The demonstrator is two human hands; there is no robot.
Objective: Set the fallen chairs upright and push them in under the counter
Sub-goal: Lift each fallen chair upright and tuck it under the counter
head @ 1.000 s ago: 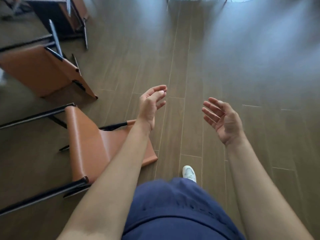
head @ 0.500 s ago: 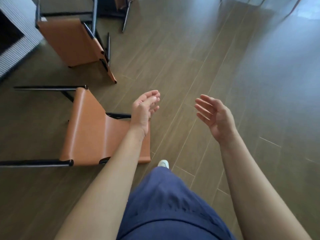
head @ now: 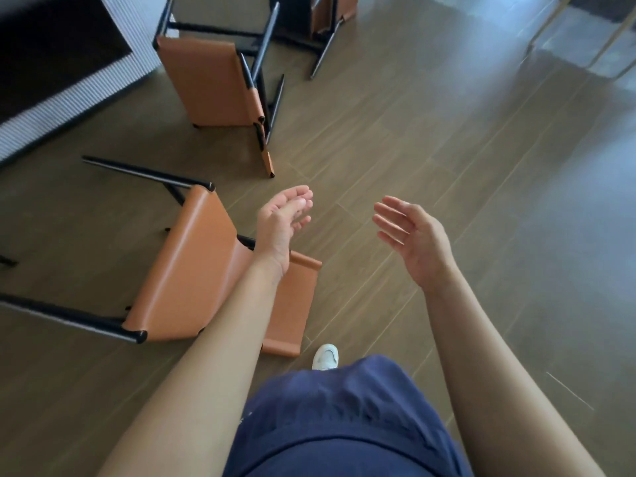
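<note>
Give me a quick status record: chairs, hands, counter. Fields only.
near chair: tan seat, black legs, lying on the floor, legs pointing left
second chair: also fallen, farther off, beside the counter
third chair: cut off at the top edge, pose unclear
counter: ribbed white base, upper left
left hand: open, holds nothing, raised over the near chair
right hand: open, holds nothing, over bare floor

No readable text, label, brand, number or sign is showing anywhere in the head view; nothing legible is appearing on any surface.
</note>
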